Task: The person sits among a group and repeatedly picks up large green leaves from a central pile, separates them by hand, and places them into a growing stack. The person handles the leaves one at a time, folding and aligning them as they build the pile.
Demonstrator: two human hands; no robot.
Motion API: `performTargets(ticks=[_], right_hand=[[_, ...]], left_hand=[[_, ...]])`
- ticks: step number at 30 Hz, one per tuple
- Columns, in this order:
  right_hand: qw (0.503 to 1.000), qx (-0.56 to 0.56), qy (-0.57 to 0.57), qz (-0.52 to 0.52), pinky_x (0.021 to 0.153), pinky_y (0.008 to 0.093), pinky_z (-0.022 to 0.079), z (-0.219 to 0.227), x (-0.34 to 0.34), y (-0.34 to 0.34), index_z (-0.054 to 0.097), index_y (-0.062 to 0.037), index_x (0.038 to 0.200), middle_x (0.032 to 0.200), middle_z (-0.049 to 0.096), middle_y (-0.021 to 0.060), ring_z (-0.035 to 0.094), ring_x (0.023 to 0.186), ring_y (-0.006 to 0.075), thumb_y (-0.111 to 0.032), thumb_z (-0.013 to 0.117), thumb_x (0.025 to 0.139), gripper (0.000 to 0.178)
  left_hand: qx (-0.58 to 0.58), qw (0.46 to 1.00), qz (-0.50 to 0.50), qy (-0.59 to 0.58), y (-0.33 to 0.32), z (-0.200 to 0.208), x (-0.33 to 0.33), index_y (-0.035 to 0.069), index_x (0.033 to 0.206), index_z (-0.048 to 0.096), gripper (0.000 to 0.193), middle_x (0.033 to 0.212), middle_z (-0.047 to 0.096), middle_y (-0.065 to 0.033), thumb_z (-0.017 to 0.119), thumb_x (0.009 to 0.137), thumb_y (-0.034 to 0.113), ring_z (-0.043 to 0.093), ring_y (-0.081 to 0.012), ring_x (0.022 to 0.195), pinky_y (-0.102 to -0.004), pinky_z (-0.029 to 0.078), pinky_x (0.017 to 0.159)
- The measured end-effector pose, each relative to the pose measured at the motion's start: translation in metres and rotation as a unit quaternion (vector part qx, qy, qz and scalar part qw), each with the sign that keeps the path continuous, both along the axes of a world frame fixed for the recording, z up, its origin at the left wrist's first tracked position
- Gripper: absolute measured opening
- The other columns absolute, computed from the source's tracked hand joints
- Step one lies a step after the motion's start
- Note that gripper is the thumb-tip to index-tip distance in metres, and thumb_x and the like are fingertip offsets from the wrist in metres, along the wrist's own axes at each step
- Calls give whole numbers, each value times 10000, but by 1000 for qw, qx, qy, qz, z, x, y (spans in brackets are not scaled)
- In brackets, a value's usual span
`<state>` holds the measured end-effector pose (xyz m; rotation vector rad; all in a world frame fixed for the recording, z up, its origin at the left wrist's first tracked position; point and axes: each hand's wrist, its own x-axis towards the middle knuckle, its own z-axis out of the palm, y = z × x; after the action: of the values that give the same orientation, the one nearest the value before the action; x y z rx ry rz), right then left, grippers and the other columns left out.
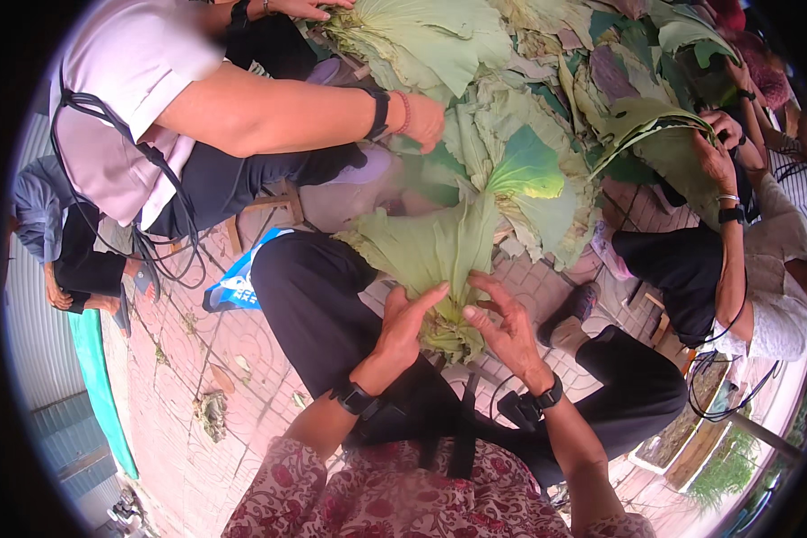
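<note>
A large, pale green lotus leaf [421,247] spreads out in front of me, its crumpled lower end [451,334] gathered between my knees. My left hand [403,327] grips the left side of the gathered part, thumb and fingers pointing in. Opposite it, my right hand [511,327] holds the right side with bent fingers. The undersides of the fingers are hidden by the leaf. Just beyond lies a brighter green leaf [526,166] with a yellowish edge, on top of a heap of leaves [547,215].
A co-worker's arm [269,112] reaches over the heap from the left. At the right, another person's hand [715,161] holds a folded leaf [659,134]. A blue and white bag [242,278] lies beside my left knee. Leaf scraps [211,414] lie on the paving.
</note>
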<state>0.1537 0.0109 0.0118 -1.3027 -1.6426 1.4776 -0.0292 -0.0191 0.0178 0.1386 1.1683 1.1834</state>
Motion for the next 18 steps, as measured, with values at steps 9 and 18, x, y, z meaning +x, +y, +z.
performTargets(ticks=[9, 18], right_hand=[[992, 92, -66, 53, 1028, 422, 462, 31, -9, -31, 504, 6, 1361, 1425, 485, 229, 511, 1291, 349, -316, 654, 946, 546], [997, 32, -34, -65, 795, 315, 485, 18, -10, -43, 626, 62, 1117, 956, 672, 164, 631, 914, 238, -288, 485, 996, 397]], left_hand=[[101, 994, -31, -12, -4, 5, -2, 13, 1223, 585, 350, 1161, 642, -62, 697, 907, 113, 611, -156, 1063, -307, 485, 908], [123, 985, -117, 13, -13, 17, -4, -6, 1237, 542, 500, 1118, 639, -62, 796, 824, 116, 611, -147, 1019, -299, 485, 903]])
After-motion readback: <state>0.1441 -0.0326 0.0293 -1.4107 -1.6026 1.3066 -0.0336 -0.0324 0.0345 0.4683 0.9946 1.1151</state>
